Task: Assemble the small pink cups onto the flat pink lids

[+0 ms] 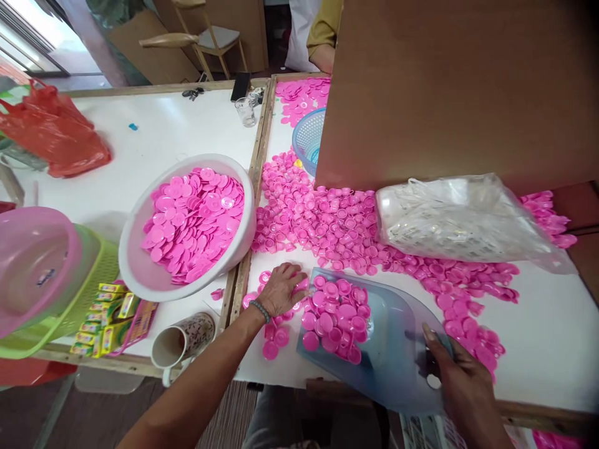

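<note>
My right hand (463, 380) grips the handle end of a translucent blue scoop (397, 337), thumb on top. Small pink toy cups and discs (334, 318) are piled in its left part, and its left edge is at the white tabletop. At that edge, my left hand (283, 290) lies palm down with its fingers reaching over loose pink pieces, some of them hidden beneath it. A few more pink discs (276, 337) lie just below the hand. Beyond the scoop spreads a wide layer of pink toy cups (322, 218).
A white basin (128, 255) of pink discs stands left, near a floral mug (199, 333), small yellow-green boxes (105, 318) and stacked tubs (37, 262). A clear plastic bag (449, 218) lies before a large cardboard box (449, 93). Behind it show a blue colander (304, 134) and another person's sleeve (325, 28).
</note>
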The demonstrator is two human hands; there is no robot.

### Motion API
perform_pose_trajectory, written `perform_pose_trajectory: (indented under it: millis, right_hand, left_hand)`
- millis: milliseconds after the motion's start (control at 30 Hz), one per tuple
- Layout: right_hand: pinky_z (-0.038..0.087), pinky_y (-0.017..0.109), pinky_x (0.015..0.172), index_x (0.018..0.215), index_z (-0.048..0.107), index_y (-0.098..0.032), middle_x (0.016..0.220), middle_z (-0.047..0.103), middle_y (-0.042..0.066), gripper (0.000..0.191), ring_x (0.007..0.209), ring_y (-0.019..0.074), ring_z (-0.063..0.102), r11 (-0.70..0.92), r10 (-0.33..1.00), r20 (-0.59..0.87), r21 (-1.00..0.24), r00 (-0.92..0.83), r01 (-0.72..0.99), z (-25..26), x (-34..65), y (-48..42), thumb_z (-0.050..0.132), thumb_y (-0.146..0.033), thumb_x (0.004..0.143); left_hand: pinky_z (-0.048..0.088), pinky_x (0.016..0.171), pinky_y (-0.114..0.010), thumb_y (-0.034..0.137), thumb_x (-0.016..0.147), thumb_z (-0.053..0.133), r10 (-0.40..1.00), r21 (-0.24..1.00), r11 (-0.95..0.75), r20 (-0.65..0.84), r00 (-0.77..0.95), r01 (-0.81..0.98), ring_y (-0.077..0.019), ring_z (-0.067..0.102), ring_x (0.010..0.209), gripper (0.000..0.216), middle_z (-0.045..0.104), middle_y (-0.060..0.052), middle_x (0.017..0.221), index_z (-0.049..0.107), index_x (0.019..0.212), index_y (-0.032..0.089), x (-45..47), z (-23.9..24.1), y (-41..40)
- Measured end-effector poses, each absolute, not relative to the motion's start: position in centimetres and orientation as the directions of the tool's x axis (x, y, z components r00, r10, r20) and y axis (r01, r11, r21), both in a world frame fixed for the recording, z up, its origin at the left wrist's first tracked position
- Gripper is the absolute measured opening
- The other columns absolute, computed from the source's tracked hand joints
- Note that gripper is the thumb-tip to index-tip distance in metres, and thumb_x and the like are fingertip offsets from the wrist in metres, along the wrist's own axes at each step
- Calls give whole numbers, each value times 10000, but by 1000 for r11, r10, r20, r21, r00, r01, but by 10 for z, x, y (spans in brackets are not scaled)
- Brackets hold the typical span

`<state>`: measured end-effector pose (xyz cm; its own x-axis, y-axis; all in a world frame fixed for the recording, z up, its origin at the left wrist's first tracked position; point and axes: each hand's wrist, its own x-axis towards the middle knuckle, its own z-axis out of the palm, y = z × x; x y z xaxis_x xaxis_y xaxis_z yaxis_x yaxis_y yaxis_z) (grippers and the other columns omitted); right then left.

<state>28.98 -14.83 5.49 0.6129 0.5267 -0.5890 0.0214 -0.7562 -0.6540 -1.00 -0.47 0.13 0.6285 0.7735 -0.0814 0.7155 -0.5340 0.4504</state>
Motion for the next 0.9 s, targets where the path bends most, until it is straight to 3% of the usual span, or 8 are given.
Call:
perform_pose_trajectory:
  millis: [67,200,333,467,633,767,900]
  right_hand:
    - [347,216,364,751,608,-159,492,563,-5,456,406,117,462,-758,537,-605,-652,588,20,54,284,-136,630,-595,617]
    - [330,205,351,729,593,-169,513,544,-13,441,414,110,452,-777,561,-651,-627,512,54,56,273,-111,613,-601,637]
    - [310,190,356,672,563,-174,489,483,-34,413,411,87,415,-730,631,-615,-677,472,94,54,264,-95,602,-585,665]
    - [305,185,370,640,541,-170,493,458,-38,397,420,78,396,-689,680,-591,-718,434,99,52,257,-88,612,-559,675]
    - [296,187,352,689,583,-157,487,460,-33,402,409,81,390,-696,650,-608,-717,456,36,48,253,-89,649,-550,637]
    - [307,189,337,768,597,-165,488,454,-44,400,391,80,382,-686,611,-669,-714,424,-138,40,250,-95,677,-527,619]
    - [358,199,361,786,589,-178,520,499,-40,366,413,93,435,-662,585,-717,-692,380,-286,37,249,-97,716,-469,604]
  left_hand:
    - [308,975,-436,489,823,439,799,430,-526,-46,600,734,-253,356,1160,463,458,-107,1229,508,1185,209,-24,6,-17]
    - [226,1025,-488,515,804,456,933,296,-337,-23,360,894,-293,248,1259,600,297,-117,1380,364,1316,217,-51,4,-33]
    - [206,1025,-499,520,818,425,948,257,-272,-93,304,927,-290,236,1272,615,295,-103,1395,301,1349,237,-57,-4,-32]
    - [281,972,-470,528,829,396,943,336,-227,-159,293,914,-272,289,1227,559,348,-76,1368,351,1318,261,-43,-2,-24]
    - [309,945,-434,523,829,406,916,497,-224,-185,355,838,-238,333,1179,497,391,-55,1337,422,1260,275,-18,9,-27]
    - [299,961,-415,529,825,414,873,602,-262,-185,451,754,-231,337,1192,522,413,-61,1318,405,1275,264,7,13,-40]
    - [271,994,-430,552,823,395,865,641,-254,-185,467,724,-231,295,1249,552,324,-70,1387,377,1294,265,32,14,-45]
